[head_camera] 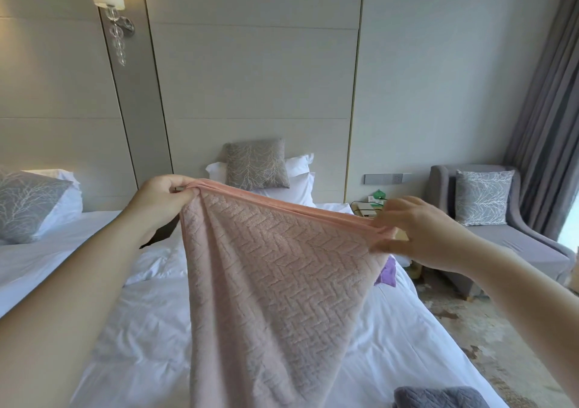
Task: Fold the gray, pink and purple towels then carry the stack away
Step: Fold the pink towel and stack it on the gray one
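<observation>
One towel of the three is looking dealt with, as far as I can judge: the gray towel (438, 396) is lying at the near end of the bed (141, 345), seemingly folded, though only part of it is showing. The pink towel (275, 282) is hanging in the air above the middle of the bed. The left hand (163, 201) is pinching one top corner and the right hand (416, 232) is gripping the other, fingers curled on the hem. The purple towel (388, 272) is peeking out from behind the pink one, lying toward the bed's right edge, apparently unfolded. So the pink fold is only beginning, with the purple towel, the stacking and the carrying all waiting.
</observation>
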A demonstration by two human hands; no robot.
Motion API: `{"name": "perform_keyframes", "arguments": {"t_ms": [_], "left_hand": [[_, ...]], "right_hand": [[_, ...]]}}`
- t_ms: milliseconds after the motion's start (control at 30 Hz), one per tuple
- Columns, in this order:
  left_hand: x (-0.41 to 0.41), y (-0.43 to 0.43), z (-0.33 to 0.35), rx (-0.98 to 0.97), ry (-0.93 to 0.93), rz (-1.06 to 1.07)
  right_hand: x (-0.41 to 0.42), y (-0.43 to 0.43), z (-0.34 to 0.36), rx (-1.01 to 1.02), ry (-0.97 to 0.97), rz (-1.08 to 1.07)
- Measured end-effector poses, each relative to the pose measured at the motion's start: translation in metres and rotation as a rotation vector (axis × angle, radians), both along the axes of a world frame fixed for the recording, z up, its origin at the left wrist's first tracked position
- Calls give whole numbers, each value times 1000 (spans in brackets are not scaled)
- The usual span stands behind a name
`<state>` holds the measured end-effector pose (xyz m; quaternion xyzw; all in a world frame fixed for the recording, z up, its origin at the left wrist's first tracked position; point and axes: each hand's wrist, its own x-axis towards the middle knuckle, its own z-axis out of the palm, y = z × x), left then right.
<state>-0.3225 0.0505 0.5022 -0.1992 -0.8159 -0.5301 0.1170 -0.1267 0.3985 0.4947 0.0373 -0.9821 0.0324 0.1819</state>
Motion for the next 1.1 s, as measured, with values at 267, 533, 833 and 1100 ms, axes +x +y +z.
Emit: {"name": "perform_keyframes", "arguments": {"t_ms": [267,533,833,1100], "left_hand": [[-4,14,9,75,11,10],[-6,12,8,106,-21,60],[-2,13,7,136,-2,86],[-4,6,6,169,-18,138]], "right_hand": [[1,-10,-26,-20,58,231],[7,-22,-32,61,309,310],[2,-21,-31,132,318,183],[10,-28,-20,-238,33,410]]}}
